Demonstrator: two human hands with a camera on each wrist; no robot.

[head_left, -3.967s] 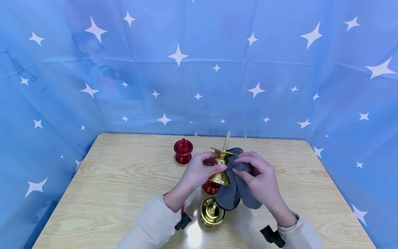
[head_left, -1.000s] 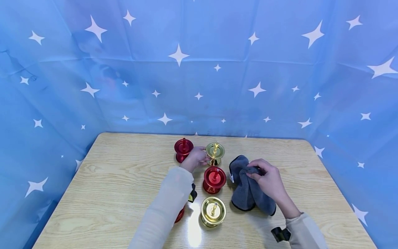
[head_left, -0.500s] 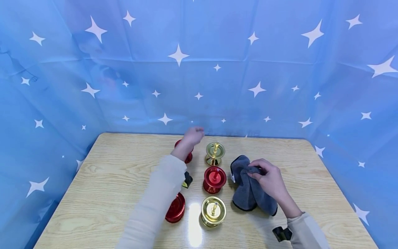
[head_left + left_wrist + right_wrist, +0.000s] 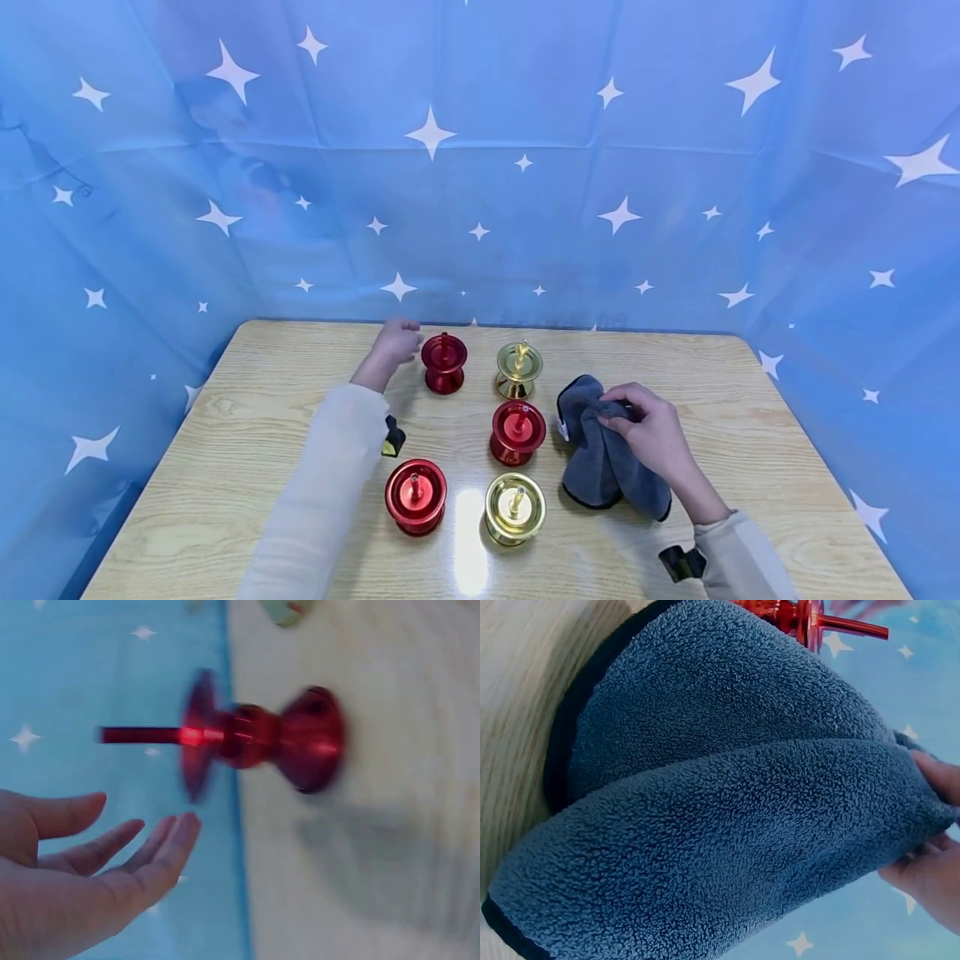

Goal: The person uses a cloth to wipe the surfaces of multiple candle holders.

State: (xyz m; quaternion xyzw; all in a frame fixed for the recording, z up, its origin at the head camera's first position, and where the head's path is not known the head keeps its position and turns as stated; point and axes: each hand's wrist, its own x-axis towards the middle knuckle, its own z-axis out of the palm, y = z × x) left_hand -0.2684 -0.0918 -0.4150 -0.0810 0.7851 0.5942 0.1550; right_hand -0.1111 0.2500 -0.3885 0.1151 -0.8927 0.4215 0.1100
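Observation:
My left hand is beside the far-left red candle holder, just to its left. In the left wrist view that red candle holder stands upright on the table, with a spike rising from its dish, and the fingers are spread apart near the dish, holding nothing. My right hand pinches a dark grey towel by a gathered fold, and the towel drapes down to the table. In the right wrist view the towel has a black edge and fills most of the picture.
To the right of that holder stands a gold candle holder. Closer in are a red holder, a second gold one and a red one at the near left. A starry blue curtain hangs behind the wooden table.
The gold candle holder went from my left hand to the table's back. My left hand then let go, rose over the far red holder and came down at its left. My right hand keeps the towel.

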